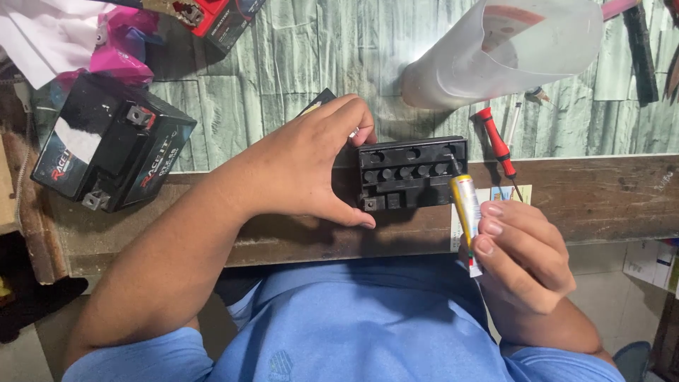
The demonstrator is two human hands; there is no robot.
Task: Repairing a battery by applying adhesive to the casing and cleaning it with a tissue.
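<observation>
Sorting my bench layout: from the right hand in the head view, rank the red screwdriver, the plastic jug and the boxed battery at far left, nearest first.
1. Red screwdriver, just above the right hand.
2. Plastic jug, top right, lying on its side.
3. Boxed battery, far left.

Even soft light, sharp, faint shadows

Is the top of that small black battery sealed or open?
Open: the battery, steadied by the left hand, shows a row of uncovered round holes.

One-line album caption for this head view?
Left hand steadies small black battery; right hand points yellow glue tube at its top.
</observation>
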